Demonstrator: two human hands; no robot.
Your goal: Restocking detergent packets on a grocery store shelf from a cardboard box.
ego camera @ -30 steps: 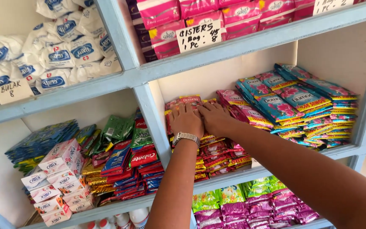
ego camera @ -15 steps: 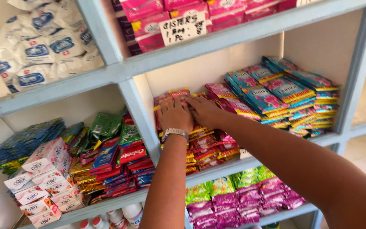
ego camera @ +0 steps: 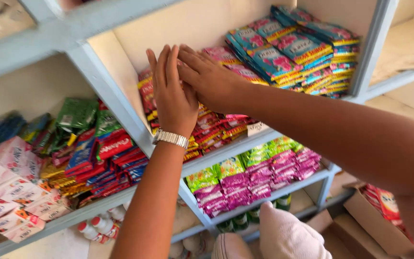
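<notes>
1. My left hand [ego camera: 173,98], the one with the metal wristwatch [ego camera: 170,138], lies flat with fingers straight on the stack of red and yellow sachets [ego camera: 207,129] in the middle compartment of the pale blue shelf [ego camera: 120,120]. It closes on nothing; it only presses.
2. My right hand [ego camera: 212,76] reaches across from the right, fingers spread and overlapping the left at the top of the same stack. I cannot tell whether it pinches a packet underneath.
3. Risk, as I judge it: the stack leans toward the shelf's front edge, and the lower packets already splay outward. Pressing unevenly could slide them off the edge.
4. My right forearm passes close to the blue and pink sachets [ego camera: 293,48] piled just beside; a careless elbow could knock that pile over.
5. The compartment to the left holds red, green and blue packets [ego camera: 97,144] and pink and white boxes [ego camera: 10,192], loosely heaped.
6. The shelf below holds green and purple sachets [ego camera: 255,175] in rows.
7. A cardboard box [ego camera: 379,216] on the floor at the right holds more red packets.
</notes>
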